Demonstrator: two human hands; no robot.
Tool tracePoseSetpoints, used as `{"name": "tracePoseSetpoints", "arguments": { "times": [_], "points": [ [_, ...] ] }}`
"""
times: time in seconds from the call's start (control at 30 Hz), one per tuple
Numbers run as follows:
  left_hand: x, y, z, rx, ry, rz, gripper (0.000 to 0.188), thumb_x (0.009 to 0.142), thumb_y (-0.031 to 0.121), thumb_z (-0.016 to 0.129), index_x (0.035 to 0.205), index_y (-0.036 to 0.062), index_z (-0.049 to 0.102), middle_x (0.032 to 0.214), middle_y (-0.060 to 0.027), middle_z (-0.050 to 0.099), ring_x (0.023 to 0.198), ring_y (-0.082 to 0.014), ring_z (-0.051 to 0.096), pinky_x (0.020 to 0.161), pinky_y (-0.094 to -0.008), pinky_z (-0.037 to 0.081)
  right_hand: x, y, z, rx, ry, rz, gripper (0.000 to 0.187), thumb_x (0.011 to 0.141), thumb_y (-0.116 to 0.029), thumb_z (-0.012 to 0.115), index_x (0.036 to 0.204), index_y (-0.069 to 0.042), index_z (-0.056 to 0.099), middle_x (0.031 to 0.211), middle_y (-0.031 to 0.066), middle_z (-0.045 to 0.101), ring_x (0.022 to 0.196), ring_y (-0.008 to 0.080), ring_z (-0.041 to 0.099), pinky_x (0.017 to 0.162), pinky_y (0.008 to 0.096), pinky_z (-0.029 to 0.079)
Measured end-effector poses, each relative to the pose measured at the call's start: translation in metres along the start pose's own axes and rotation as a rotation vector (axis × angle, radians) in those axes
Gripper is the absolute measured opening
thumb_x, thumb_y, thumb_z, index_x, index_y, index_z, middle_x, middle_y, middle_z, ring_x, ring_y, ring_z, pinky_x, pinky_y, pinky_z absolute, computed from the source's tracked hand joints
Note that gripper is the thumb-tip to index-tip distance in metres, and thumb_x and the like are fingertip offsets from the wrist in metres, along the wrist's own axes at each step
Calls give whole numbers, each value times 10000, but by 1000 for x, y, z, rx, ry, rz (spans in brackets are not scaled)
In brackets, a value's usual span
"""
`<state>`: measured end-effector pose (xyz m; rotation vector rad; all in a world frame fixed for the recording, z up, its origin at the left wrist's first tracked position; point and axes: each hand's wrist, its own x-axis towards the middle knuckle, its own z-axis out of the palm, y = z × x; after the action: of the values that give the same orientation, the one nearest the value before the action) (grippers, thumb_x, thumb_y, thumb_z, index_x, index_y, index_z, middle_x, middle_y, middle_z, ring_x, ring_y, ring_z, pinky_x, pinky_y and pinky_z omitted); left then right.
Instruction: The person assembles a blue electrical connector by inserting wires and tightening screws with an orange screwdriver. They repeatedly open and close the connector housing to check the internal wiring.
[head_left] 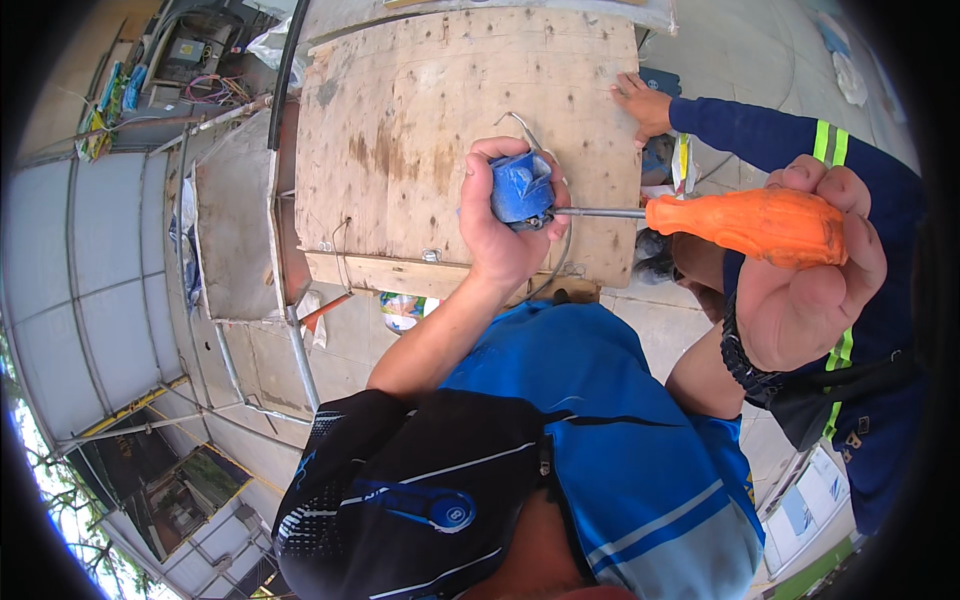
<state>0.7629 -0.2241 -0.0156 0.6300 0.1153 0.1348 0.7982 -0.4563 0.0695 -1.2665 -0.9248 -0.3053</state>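
Note:
My left hand (pixel 500 225) is wrapped round a blue plastic electrical connector (pixel 522 186), holding it above a wooden board tabletop. A thin grey cable (pixel 518 122) shows beyond my fingers and curves down again on the near side. My right hand (pixel 815 310) grips a screwdriver (pixel 745 226) by its orange handle. The metal shaft points left, and its tip meets the lower right side of the connector, near a small metal part. My fingers partly hide the connector, and I cannot make out exactly where the tip sits.
The worn plywood tabletop (pixel 400 90) has dark stains. A co-worker's hand (pixel 643 108) rests on its right edge, the navy sleeve (pixel 750 125) carrying reflective stripes. Metal frame bars (pixel 300 355) and a second board (pixel 235 225) stand to the left. A colourful bag (pixel 402 312) lies below the near edge.

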Motion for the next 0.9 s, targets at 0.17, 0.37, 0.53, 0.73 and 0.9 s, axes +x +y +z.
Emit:
{"name": "tracePoseSetpoints", "arguments": {
  "times": [0.17, 0.37, 0.53, 0.73, 0.9],
  "points": [
    [1, 2, 1, 37, 65, -2, 475, 964, 554, 370, 1055, 118, 532, 845, -184, 578, 542, -237, 544, 367, -292, 388, 3, -13, 11, -53, 58, 109, 394, 956, -285, 551, 1328, -161, 508, 1402, 179, 439, 1225, 331, 472, 1008, 465, 414],
    [-2, 2, 4, 57, 131, -13, 499, 949, 571, 392, 1053, 98, 515, 843, -184, 579, 542, -237, 544, 374, -292, 405, -2, 1, -2, -25, 32, 11, 446, 970, -285, 528, 1363, -87, 452, 1411, 261, 392, 1252, 339, 466, 1030, 480, 397],
    [-4, 2, 1, 59, 172, -19, 514, 941, 580, 404, 1054, 89, 504, 839, -183, 580, 548, -240, 548, 379, -295, 417, 4, 1, 17, -118, 161, 72, 442, 983, -235, 504, 1366, -27, 428, 1409, 254, 395, 1249, 350, 460, 1039, 505, 388],
    [-4, 2, -9, 72, 202, 0, 499, 945, 573, 406, 1047, 98, 519, 834, -181, 582, 561, -245, 552, 392, -305, 416, 4, 19, 19, 174, 271, 150, 422, 993, -177, 473, 1361, 21, 414, 1357, 221, 455, 1244, 359, 463, 1054, 507, 365],
    [-6, 6, -17, 78, 224, 34, 479, 948, 561, 411, 1043, 106, 527, 837, -176, 586, 565, -250, 552, 396, -306, 405, -6, 35, 23, 46, 312, 167, 430, 979, -188, 517, 1334, 43, 442, 1329, 233, 486, 1210, 304, 492, 1032, 425, 373]
  ]
}}
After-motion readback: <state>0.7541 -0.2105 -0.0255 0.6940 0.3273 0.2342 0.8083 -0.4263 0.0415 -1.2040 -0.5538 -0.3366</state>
